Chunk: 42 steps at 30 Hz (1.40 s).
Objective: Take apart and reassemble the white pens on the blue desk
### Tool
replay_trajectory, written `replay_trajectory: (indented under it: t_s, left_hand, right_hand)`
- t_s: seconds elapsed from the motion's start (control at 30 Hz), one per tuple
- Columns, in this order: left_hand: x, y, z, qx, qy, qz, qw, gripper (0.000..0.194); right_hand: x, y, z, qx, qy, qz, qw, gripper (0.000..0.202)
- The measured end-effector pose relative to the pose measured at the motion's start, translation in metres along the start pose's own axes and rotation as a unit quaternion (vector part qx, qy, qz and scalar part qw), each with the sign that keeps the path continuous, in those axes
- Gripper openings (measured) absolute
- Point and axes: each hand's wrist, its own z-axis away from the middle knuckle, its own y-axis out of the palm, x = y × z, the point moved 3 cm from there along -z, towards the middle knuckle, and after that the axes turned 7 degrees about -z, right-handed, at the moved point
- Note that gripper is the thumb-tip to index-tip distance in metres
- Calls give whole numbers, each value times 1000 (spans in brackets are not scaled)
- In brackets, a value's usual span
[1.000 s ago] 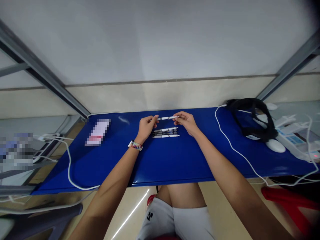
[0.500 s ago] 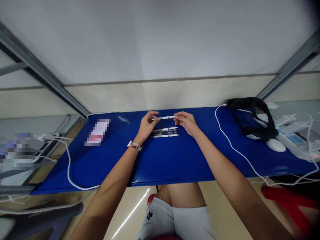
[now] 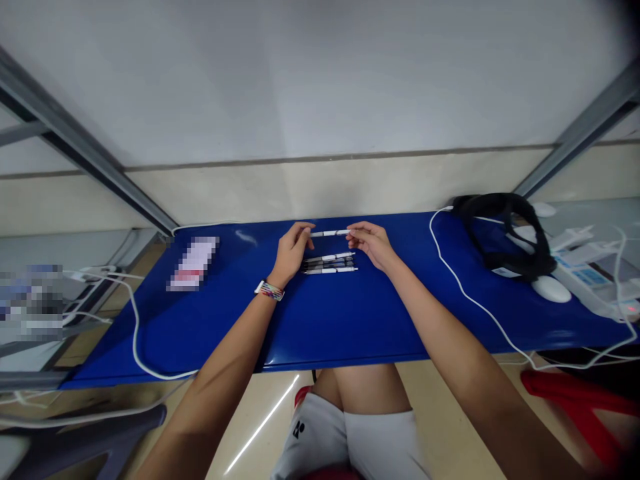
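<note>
Head view: left hand point(image 3: 291, 250) and right hand point(image 3: 371, 244) pinch opposite ends of white pen point(image 3: 330, 233), level, at 12 o'clock of pen row point(image 3: 330, 264) on blue table point(image 3: 325, 313).

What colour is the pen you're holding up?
The pen between the left hand and right hand is white, seen in the head view.

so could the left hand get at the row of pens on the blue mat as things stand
Probably yes: the left hand sits right beside the row of pens, nothing between them, though its fingers are busy holding one end of the white pen.
</note>
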Motion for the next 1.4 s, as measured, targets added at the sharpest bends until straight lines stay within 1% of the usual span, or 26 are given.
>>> replay_trajectory:
  t_s: [0.13, 0.2, 0.23, 0.33, 0.43, 0.57, 0.67, 0.83, 0.97, 1.03, 1.1, 1.2, 1.3, 1.4]
  left_hand:
    - [-1, 0, 0, -6, 25, 6, 1000, 35]
    - [1, 0, 0, -5, 16, -1, 1000, 25]
    - [2, 0, 0, -5, 8, -5, 1000, 24]
    - [6, 0, 0, -5, -5, 6, 1000, 26]
    - [7, 0, 0, 4, 3, 20, 1000, 20]
    - [5, 0, 2, 17, 26, 9, 999, 15]
    - [3, 0, 4, 28, 33, 13, 999, 14]
    - [2, -3, 4, 29, 46, 7, 999, 15]
    - [2, -6, 3, 13, 60, -11, 998, 18]
    - [2, -7, 3, 7, 59, 4, 998, 18]
    - [1, -7, 2, 9, 42, 47, 998, 18]
    - [2, -6, 1, 22, -9, 110, 994, 22]
    - [5, -5, 1, 24, -50, 126, 990, 26]
    - [10, -3, 0, 2, -72, 128, 989, 34]
  right_hand:
    - [0, 0, 0, -10, 2, 3, 1000, 36]
    - [0, -1, 0, -13, 0, 4, 1000, 36]
    - [0, -1, 0, -13, -1, 4, 1000, 36]
    - [-1, -1, 0, -10, 1, 4, 1000, 36]
    - [-2, -1, 1, -10, -1, 2, 1000, 34]
    - [-3, -1, 1, -26, 7, 0, 1000, 30]
    - [-1, 0, 1, -42, 14, -10, 999, 28]
    - [3, 4, 2, -47, 25, -29, 998, 24]
    - [3, 7, 2, -64, 30, -42, 997, 22]
    - [4, 9, 2, -63, 30, -40, 997, 23]
    - [5, 12, 2, -54, 23, -34, 998, 26]
    - [7, 14, 0, -47, 10, -32, 998, 30]
    - [8, 14, -2, -38, -5, -30, 999, 32]
    - [8, 12, -4, -18, -19, -21, 999, 34]
